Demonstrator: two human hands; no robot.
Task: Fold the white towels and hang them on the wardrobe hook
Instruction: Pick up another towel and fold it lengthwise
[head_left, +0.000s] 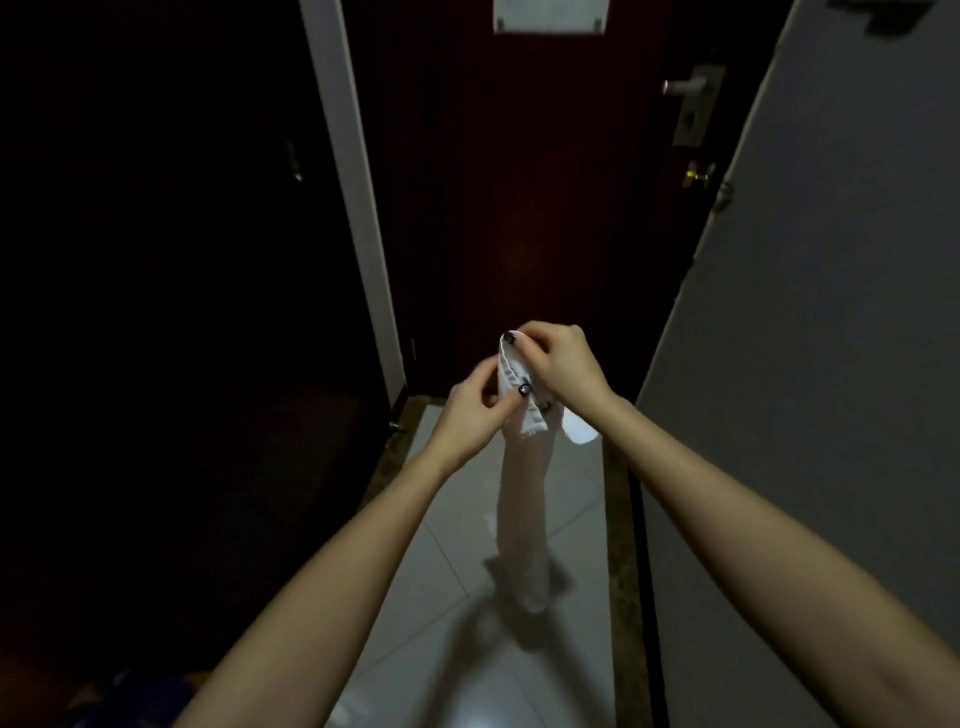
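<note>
The white towel (522, 519) hangs in mid-air in front of the person, gathered into 1 narrow column that drops from their hands toward the tiled floor (457, 561); its blurred lower end looks just above the tiles, though I cannot tell whether it brushes them. The right hand (563, 364) has its fingers curled over the bunched top hem, and the left hand (475, 410) pinches the cloth just below that between thumb and fingertips, so both hands grip the same upper end. It reads as light, limp terry: no stiffness, likely to sag and twist wherever it is not held, and not slippery. For a clean fold I would take it by 2 corners of 1 short edge rather than by this bunch. Room is tight, a corridor with a white door frame (353, 208) and a dark panel (156, 260) to the left, a pale door (831, 312) close on the right, and a dark red door (519, 182) with a lever handle (685, 85) ahead. No hook shows from here.
</note>
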